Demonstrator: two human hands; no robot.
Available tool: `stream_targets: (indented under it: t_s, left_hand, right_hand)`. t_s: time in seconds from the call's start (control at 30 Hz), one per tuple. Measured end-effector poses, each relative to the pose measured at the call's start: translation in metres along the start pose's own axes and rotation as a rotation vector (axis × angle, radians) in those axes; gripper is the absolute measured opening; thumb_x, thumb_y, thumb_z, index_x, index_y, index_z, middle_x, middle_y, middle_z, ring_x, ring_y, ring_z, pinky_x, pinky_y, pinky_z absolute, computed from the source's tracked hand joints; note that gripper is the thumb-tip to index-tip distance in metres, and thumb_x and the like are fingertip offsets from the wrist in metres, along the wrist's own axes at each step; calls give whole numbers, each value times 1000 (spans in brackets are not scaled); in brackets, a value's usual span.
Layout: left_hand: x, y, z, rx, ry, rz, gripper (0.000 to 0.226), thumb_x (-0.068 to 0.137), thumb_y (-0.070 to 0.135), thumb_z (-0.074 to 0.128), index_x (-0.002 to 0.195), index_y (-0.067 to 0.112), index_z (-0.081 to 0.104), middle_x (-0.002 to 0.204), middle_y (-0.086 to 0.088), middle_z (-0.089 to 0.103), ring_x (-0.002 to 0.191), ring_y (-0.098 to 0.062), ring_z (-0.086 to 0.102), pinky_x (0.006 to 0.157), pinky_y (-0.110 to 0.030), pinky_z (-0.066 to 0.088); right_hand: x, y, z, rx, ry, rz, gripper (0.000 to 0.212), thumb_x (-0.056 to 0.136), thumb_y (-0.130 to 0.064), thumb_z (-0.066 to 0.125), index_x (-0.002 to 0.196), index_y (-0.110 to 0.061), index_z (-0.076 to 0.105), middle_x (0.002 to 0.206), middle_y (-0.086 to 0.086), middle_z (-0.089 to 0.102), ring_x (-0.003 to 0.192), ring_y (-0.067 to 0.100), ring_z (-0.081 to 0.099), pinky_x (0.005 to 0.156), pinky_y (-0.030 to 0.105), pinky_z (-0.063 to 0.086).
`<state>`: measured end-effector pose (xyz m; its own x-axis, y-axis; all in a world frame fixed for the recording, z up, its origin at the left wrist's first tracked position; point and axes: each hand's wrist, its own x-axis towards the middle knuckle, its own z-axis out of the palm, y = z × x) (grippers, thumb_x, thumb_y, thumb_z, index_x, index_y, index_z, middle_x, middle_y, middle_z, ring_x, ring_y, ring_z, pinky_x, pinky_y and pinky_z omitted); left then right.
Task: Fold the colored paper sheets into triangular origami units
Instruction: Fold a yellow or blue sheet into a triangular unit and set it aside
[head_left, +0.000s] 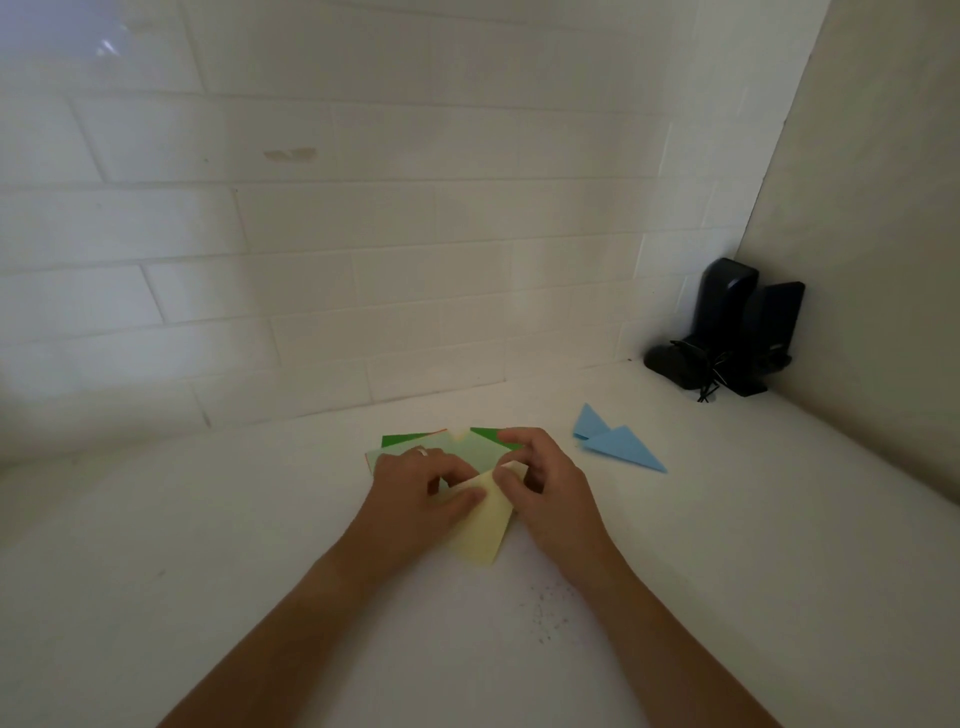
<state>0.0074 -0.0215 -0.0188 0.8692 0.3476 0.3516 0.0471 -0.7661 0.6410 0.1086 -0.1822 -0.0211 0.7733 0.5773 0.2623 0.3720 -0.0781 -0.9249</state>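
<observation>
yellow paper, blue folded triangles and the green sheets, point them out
yellow paper (480, 535), head view, on its bare lower half
blue folded triangles (621, 446), head view, on the nearer triangle's middle
green sheets (475, 451), head view, on the pale green top sheet
</observation>
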Motion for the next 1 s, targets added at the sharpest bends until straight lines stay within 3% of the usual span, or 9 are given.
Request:
stream_targets:
  t_s: [0.13, 0.23, 0.33, 0.5, 0.63, 0.67, 0.8, 0.9, 1.0]
  left_hand:
    - [-2, 6, -3, -176, 16, -27, 13, 92, 22, 76, 83, 30, 72, 79, 13, 69, 72, -11, 59, 66, -18, 43]
    - [-1, 7, -6, -291, 68, -79, 11, 96, 19, 72, 88, 23, 65, 75, 2, 64, 68, -2, 54, 64, -14, 41]
    - [1, 9, -6, -389, 47, -153, 12, 97, 10, 68, 90, 14, 59, 72, 11, 59, 67, -2, 52, 62, -13, 40]
    - [0, 15, -9, -516, -2, -217, 5, 100, 10, 64, 96, 7, 63, 72, 5, 63, 60, -21, 67, 57, -35, 58]
    - [1, 9, -12, -527, 87, -228, 6, 100, 15, 67, 97, 11, 67, 75, 4, 66, 64, -37, 67, 62, -46, 57]
    - [1, 8, -13, -520, 121, -226, 5, 99, 15, 68, 96, 12, 68, 77, 7, 67, 67, -33, 67, 63, -45, 56]
    - [2, 10, -12, -596, 156, -256, 3, 99, 9, 66, 101, 6, 66, 88, 7, 68, 69, -6, 63, 58, -19, 51]
    - [1, 10, -11, -651, 85, -295, 13, 97, 0, 62, 109, 6, 62, 106, -11, 66, 77, -9, 65, 63, -21, 53]
    - [1, 8, -12, -700, 72, -265, 21, 87, 5, 65, 108, 6, 61, 106, -14, 65, 76, -12, 64, 65, -24, 55]
  right_hand:
    - [0, -1, 1, 35, -4, 11, 34, 95, -21, 71, 124, -33, 58, 77, -9, 66, 71, 7, 59, 67, 21, 50]
    - [0, -2, 1, 47, -39, 36, 27, 93, -25, 75, 116, -31, 61, 84, -1, 72, 77, 16, 65, 71, 28, 53]
    - [1, -1, 1, 12, -47, 38, 17, 92, -23, 76, 106, -28, 66, 81, -4, 69, 75, 7, 61, 71, 21, 50]
    - [1, -1, 1, -48, -108, 12, 18, 96, -17, 66, 100, -33, 74, 91, -9, 71, 85, 5, 65, 70, 15, 48]
    - [0, -1, 0, -6, -69, 33, 19, 96, -26, 70, 111, -38, 68, 91, -15, 68, 79, 4, 62, 66, 16, 47]
    - [0, -1, 1, 5, -68, 39, 19, 96, -27, 70, 111, -37, 66, 87, -17, 68, 75, 6, 61, 64, 17, 46]
    - [2, 2, 2, 5, -62, 43, 15, 95, -27, 71, 104, -35, 62, 90, 7, 70, 86, 31, 65, 67, 32, 49]
    - [1, 2, 2, 40, -56, 44, 14, 95, -24, 70, 103, -33, 62, 92, 9, 71, 90, 33, 65, 70, 41, 53]
    - [1, 1, 1, 61, -67, 31, 15, 96, -24, 68, 103, -36, 62, 94, 11, 70, 90, 35, 65, 72, 49, 55]
